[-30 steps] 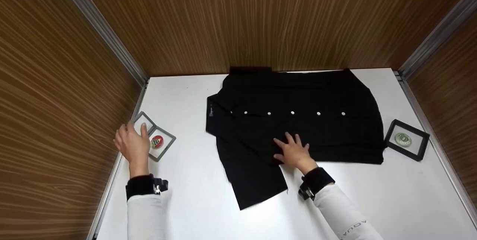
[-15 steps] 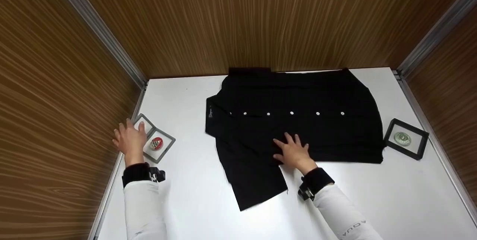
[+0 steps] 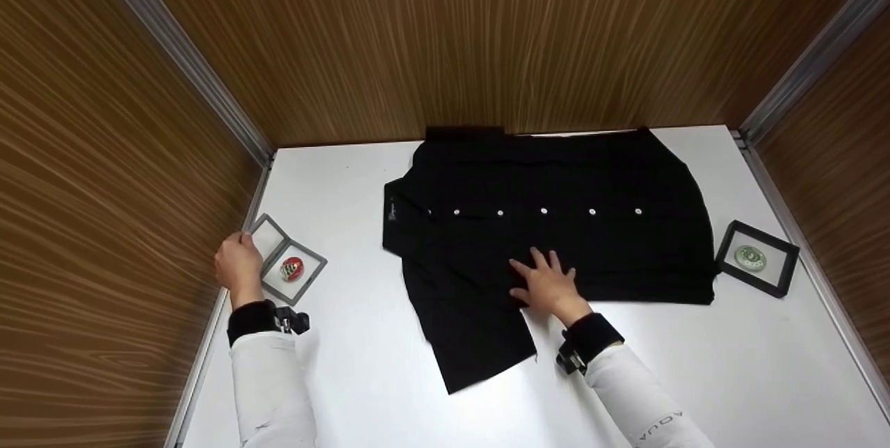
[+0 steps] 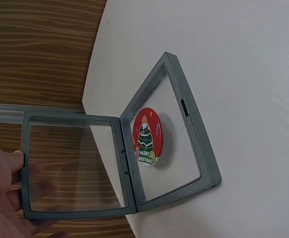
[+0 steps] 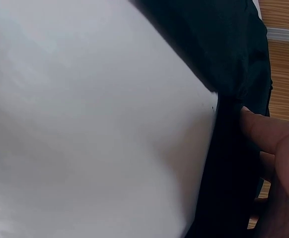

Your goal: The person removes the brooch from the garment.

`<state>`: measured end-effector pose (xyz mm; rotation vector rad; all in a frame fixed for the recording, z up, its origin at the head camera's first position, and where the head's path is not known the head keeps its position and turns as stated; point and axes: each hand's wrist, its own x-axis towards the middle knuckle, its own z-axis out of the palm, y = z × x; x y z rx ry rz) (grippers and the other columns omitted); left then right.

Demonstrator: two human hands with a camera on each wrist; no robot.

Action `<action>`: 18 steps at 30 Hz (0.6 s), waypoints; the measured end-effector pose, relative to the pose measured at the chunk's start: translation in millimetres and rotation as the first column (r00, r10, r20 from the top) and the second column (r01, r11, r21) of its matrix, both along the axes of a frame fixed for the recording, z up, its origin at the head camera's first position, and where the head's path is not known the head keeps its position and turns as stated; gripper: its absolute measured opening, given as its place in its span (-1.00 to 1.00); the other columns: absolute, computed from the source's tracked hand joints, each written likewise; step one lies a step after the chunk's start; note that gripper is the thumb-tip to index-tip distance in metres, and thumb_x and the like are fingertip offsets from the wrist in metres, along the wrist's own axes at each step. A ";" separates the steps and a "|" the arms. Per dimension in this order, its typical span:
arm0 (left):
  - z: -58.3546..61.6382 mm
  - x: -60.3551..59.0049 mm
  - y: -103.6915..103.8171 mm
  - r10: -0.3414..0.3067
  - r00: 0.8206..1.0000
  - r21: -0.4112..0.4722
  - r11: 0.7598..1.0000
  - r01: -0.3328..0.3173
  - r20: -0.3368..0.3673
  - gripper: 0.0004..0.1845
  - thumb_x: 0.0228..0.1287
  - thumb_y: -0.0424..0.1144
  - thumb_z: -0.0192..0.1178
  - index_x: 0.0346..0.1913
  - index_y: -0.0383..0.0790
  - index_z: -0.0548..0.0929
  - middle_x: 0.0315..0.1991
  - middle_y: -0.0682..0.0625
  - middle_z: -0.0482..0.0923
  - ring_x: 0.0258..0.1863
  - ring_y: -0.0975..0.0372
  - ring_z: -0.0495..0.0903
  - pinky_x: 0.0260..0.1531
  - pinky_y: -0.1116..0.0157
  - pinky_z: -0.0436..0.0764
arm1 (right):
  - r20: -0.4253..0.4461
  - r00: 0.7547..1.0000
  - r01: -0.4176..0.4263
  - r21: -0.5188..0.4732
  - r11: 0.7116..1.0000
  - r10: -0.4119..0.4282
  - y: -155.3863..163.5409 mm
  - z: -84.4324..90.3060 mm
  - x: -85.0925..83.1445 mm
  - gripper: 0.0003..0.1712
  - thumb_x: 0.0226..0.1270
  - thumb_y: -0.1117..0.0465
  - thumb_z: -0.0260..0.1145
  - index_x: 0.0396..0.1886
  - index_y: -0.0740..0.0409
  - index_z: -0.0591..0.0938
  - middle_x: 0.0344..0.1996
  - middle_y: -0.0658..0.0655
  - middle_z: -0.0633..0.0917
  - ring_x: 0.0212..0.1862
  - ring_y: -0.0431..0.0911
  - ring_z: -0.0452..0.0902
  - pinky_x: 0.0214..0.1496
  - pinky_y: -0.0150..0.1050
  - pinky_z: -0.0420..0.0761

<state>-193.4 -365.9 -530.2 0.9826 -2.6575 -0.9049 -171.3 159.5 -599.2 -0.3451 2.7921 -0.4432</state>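
Note:
At the left side, a grey-framed clear display case stands unfolded on its hinge. Inside one half sits a round red Christmas badge with a tree printed on it. My left hand pinches the outer edge of the lid, thumb in front and fingers showing through the clear film. A black short-sleeved shirt with white buttons lies flat, its collar to the left. On it rests my right hand, fingers spread, near the underarm of the front sleeve.
To the right, a black-framed case holding a green round badge touches or nearly touches the shirt hem. Wood-grain panels wall the white table at the back and both sides.
My left hand's fingers, spread over the case lid before, have drawn in and now pinch its outer edge. My right hand and the shirt have stayed in place.

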 end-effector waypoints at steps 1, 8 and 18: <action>-0.4 0.5 1.1 -0.003 1.000 0.005 1.000 0.003 -0.007 -0.59 0.55 -0.13 -0.16 0.21 -0.27 0.53 0.24 -0.36 0.43 0.20 -0.29 0.38 0.09 -0.23 0.37 | 0.000 1.000 -0.001 0.001 1.000 0.001 0.4 0.1 -0.3 -0.31 0.37 -0.10 0.29 0.44 -0.08 0.39 0.46 0.35 0.15 0.43 0.46 -0.08 0.17 0.59 0.06; -4.9 8.1 12.7 -0.029 0.999 0.009 1.000 0.029 -0.034 -0.63 0.52 -0.17 -0.11 0.14 -0.30 0.58 0.17 -0.35 0.50 0.15 -0.28 0.44 0.02 -0.22 0.41 | 0.009 1.000 0.000 0.004 1.000 0.000 3.0 0.9 -0.8 -0.31 0.37 -0.09 0.29 0.44 -0.06 0.39 0.47 0.36 0.14 0.43 0.47 -0.09 0.17 0.59 0.05; -18.5 23.7 36.5 -0.038 0.996 -0.029 0.999 0.036 -0.082 -0.70 0.46 -0.22 0.02 0.02 -0.32 0.66 0.07 -0.33 0.57 0.07 -0.25 0.49 -0.03 -0.24 0.41 | 0.024 1.000 -0.008 -0.001 1.000 0.008 1.3 3.2 0.0 -0.29 0.35 -0.11 0.30 0.45 -0.08 0.38 0.47 0.35 0.14 0.44 0.45 -0.09 0.18 0.59 0.05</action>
